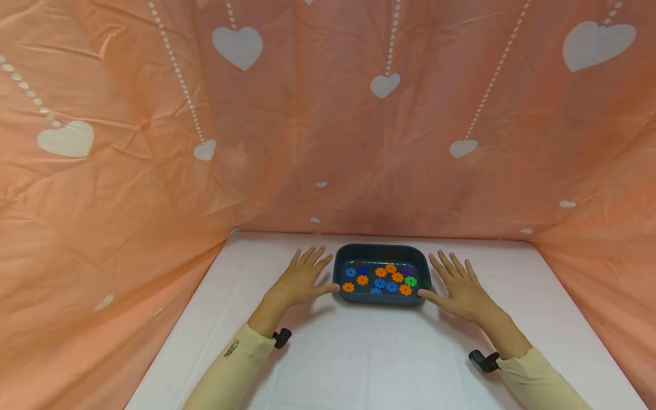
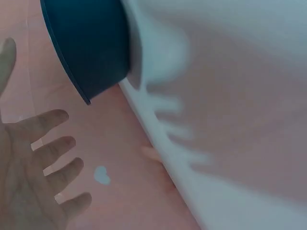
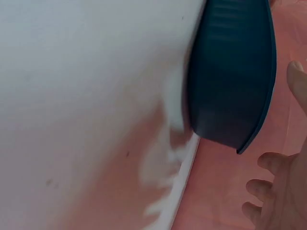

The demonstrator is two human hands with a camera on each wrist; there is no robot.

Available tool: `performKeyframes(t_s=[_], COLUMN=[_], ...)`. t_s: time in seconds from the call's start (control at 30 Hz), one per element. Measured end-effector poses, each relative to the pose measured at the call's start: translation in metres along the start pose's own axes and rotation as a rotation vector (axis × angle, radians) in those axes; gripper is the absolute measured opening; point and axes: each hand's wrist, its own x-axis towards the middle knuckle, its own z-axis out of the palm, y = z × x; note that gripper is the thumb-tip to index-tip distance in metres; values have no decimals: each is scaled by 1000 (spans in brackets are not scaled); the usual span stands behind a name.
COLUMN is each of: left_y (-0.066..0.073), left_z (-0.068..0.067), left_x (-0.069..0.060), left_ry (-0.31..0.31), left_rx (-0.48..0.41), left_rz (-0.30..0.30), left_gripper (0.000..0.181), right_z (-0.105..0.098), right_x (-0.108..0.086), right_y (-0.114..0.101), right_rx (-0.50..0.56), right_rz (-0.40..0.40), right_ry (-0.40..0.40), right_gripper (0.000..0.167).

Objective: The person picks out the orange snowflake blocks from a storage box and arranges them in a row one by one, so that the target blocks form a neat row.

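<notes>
Spread wide and empty, the left hand point(image 1: 301, 280) and right hand point(image 1: 462, 291) flank a dark tray point(image 1: 381, 299) of flower-shaped pieces point(image 1: 380, 283), its long axis running between them. Neither looks nearer; contact is unclear.

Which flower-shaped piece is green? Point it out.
The lone green piece, near the right end of the tray, just behind an orange piece; no other is green.
</notes>
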Motion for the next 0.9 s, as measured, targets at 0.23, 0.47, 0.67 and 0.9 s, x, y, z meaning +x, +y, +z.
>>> performKeyframes(t_s=[0.23, 0.47, 0.67, 0.9], left_y=[11, 19, 21, 21], left_z=[-5, -8, -6, -1], left_x=[20, 37, 49, 62], left_ry=[18, -24, -57, -87], left_rx=[-4, 45, 49, 69], left_rz=[65, 102, 152, 202], left_gripper=[75, 69, 64, 54], right_z=[3, 10, 14, 18], right_x=[10, 19, 25, 29], right_y=[-10, -15, -18, -23], right_rx=[18, 24, 38, 39], right_rz=[-25, -37, -48, -49], right_ry=[-13, -10, -19, -14], right_gripper=[106, 110, 113, 114])
